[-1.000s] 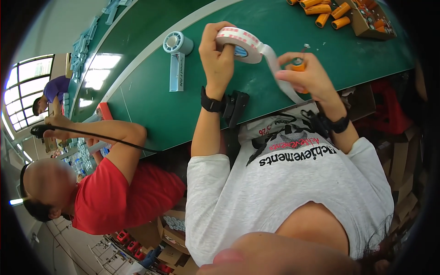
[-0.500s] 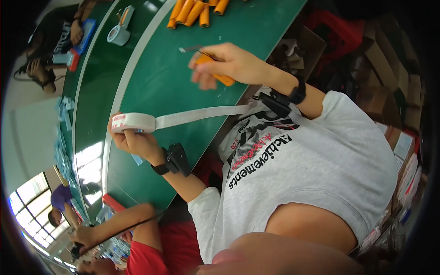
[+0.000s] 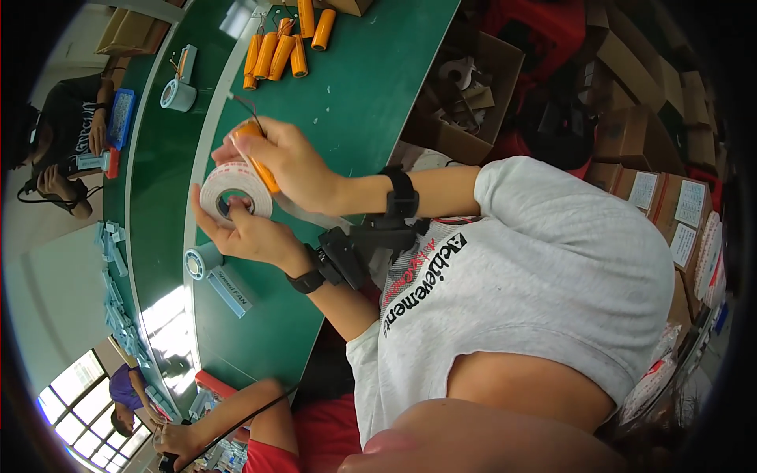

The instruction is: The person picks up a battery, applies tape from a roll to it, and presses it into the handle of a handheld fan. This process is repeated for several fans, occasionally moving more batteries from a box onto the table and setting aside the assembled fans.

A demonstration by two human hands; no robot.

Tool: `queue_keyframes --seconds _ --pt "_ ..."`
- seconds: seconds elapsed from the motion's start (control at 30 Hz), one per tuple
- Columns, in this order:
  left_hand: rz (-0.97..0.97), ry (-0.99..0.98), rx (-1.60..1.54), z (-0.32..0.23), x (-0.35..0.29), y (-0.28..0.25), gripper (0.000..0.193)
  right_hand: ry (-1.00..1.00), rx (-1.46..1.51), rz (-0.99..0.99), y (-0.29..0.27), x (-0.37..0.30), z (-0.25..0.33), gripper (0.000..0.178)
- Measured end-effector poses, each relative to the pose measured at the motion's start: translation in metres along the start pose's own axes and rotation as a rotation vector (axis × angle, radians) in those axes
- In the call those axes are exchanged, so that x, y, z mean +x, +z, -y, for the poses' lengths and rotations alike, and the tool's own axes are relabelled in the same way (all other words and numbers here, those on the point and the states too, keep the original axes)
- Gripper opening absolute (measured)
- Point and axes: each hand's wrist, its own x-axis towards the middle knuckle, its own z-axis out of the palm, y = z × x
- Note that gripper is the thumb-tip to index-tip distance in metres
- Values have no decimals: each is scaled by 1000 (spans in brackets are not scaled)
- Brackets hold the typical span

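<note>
My left hand (image 3: 266, 241) grips a roll of white tape (image 3: 214, 188) with red print, its thumb inside the core. A loose strip runs from the roll behind my other wrist. Against the roll's edge, my right hand (image 3: 298, 167) pinches an orange cylindrical battery (image 3: 264, 170); thin wires (image 3: 251, 106) with a small white plug stick out of its far end. Whether the battery touches the tape I cannot tell. Just below my left hand, a light-blue handheld fan (image 3: 230, 293) lies on the green table (image 3: 347, 102).
Several orange batteries (image 3: 281, 57) lie at the table's top end. Another light-blue fan (image 3: 180, 94) sits across the pale rail. A cardboard box (image 3: 473, 142) with scraps stands beside the table. Co-workers sit nearby, one in a red sleeve (image 3: 272, 457), one in dark clothing (image 3: 65, 106).
My hands have come together, the right bringing the battery to the tape roll. The roll has turned its flat side into view. The view has shifted, showing more of the batteries and the fan.
</note>
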Motion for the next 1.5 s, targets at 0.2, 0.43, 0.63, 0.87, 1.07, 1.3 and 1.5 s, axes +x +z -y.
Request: queue_keyframes --seconds 0.2,0.43,0.63,0.87,1.07,1.3,1.5 --pt "13 -194 -236 -3 -18 17 44 127 325 -54 -18 12 22 25" --pt "309 -59 93 40 -22 16 53 -483 495 43 -43 65 102 27" --pt "651 324 1245 43 54 -47 85 -512 -350 418 -74 31 99 16" --pt "845 -301 984 102 126 -186 71 -501 -523 355 -103 11 75 22" --pt "710 -373 1171 27 25 -99 59 -461 -785 453 -81 -7 70 17" --pt "896 541 666 46 8 -114 29 -371 -741 746 -48 -8 56 16" --pt "858 686 892 33 -14 -85 20 -459 -699 985 -53 -8 25 17"
